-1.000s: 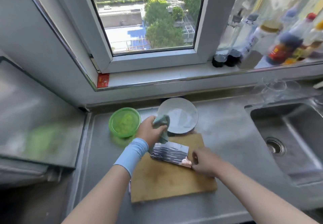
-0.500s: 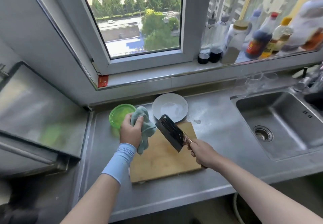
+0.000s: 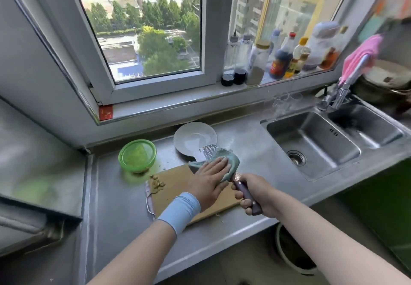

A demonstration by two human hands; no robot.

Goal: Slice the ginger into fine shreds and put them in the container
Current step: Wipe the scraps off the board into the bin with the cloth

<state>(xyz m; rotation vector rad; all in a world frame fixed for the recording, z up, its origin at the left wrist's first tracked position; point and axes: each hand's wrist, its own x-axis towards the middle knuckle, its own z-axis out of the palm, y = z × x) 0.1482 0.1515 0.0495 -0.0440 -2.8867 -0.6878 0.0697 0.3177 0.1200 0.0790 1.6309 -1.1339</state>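
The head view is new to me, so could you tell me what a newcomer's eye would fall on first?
At centre, the left hand presses a teal cloth flat on a cleaver whose handle the right hand grips, above the wooden cutting board. Behind the board's left corner stands a green container with yellowish contents, and ginger scraps lie on that corner.

A plain light-blue elastic cuff (image 3: 179,209) wraps snugly round the person's left wrist and lower forearm.
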